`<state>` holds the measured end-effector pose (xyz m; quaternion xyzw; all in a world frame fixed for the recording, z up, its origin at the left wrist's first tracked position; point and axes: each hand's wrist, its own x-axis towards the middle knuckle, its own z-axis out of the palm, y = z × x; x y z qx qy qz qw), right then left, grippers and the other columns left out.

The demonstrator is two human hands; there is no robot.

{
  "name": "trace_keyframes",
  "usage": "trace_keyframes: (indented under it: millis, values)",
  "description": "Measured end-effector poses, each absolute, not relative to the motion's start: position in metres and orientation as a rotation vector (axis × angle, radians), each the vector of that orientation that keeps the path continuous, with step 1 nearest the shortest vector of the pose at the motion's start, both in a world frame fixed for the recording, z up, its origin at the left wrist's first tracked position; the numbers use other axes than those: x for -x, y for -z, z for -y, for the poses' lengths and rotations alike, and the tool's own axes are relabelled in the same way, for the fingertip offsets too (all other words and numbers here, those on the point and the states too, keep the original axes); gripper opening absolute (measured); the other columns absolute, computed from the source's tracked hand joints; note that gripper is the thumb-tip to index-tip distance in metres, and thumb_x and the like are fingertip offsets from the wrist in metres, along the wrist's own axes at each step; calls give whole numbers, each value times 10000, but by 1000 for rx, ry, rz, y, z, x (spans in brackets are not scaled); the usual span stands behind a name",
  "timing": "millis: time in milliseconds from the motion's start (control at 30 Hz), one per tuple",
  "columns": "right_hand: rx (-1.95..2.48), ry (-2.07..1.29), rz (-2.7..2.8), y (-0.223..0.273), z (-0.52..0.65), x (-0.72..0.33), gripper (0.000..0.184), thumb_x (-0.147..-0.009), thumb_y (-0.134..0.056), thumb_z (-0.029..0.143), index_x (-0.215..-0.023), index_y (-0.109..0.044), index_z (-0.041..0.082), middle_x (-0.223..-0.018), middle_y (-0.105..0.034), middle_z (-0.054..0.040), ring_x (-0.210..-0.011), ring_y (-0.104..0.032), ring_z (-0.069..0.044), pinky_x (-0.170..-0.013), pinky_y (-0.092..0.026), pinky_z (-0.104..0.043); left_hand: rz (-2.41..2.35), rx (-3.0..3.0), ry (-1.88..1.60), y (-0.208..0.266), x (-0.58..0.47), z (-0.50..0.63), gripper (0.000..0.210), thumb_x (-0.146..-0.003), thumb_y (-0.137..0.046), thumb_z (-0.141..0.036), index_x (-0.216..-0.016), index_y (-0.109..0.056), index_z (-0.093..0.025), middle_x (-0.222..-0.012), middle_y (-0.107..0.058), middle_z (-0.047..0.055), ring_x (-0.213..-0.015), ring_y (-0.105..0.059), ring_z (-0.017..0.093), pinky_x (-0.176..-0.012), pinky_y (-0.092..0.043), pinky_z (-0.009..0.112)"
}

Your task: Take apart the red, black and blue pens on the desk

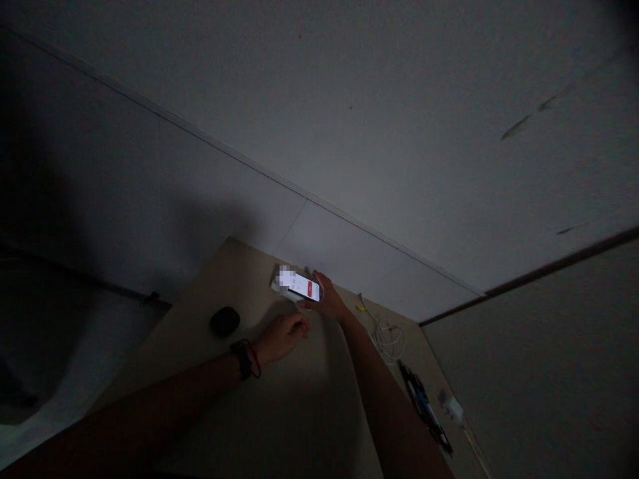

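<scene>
A smartphone (pixel 304 286) with a lit white screen and a red button shows over the far part of the table; part of its screen is blurred out. My right hand (pixel 327 297) grips the near right end of the phone, fingers around its edges. Beneath the phone lies something pale that I cannot make out. Just below and left of it, my left hand (pixel 282 336) rests over the tabletop with its fingers curled in a loose fist, nothing visible in them. A dark watch and a red band circle the left wrist.
On the beige table (pixel 294 412), a dark rounded object (pixel 225 322) lies left of my hands. A coiled white cable (pixel 389 339), a long black item (pixel 424 409) and a white plug-like piece (pixel 452 406) lie right. A pale wall (pixel 349 246) borders the table; the room is dim.
</scene>
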<state>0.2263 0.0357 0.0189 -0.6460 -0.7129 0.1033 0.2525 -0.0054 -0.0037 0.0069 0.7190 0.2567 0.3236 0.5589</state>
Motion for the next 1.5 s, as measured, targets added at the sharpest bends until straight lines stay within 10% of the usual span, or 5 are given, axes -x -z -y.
trace_keyframes:
  millis: [400, 633, 967, 1167, 1500]
  values:
    - [1937, 332, 1399, -18, 134, -230, 502, -927, -547, 456, -1356, -545, 195, -1440, -497, -169, -1346, -461, -306, -1096, -385, -541, -569, -1701, -763, -9, 7, 2, 204, -905, -473, -295, -835, -638, -198, -846, -722, 42, -831, -669, 190, -752, -492, 288]
    - [2330, 566, 935, -29, 251, -302, 521, -877, -522, 513, -1166, -647, 97, -1199, -607, -248, -1213, -519, -371, -1043, -391, -529, -559, -1771, -746, -9, 8, -2, 232, -902, -466, -341, -856, -645, -202, -837, -722, 34, -831, -668, 198, -751, -492, 304]
    - [2565, -23, 714, -38, 262, -338, 266, -654, -729, 455, -740, -704, 205, -743, -716, -128, -776, -690, -310, -670, -470, -361, -567, -1780, -741, -9, 8, -2, 233, -910, -470, -341, -866, -645, -194, -837, -727, 35, -814, -674, 196, -760, -498, 310]
    - [2252, -112, 527, -27, 260, -282, 512, -752, -594, 640, -871, -688, 151, -713, -680, -63, -634, -636, -215, -561, -479, -299, -541, -1774, -748, -11, 9, -1, 226, -910, -468, -323, -846, -636, -188, -846, -716, 41, -822, -658, 188, -766, -489, 306]
    - [1713, -382, 792, -22, 155, -149, 391, -800, -699, 514, -975, -692, 164, -777, -674, -25, -686, -620, -174, -630, -518, -272, -505, -1712, -780, -12, 6, 4, 163, -853, -612, -330, -887, -650, -175, -833, -708, 38, -763, -632, 161, -686, -485, 261]
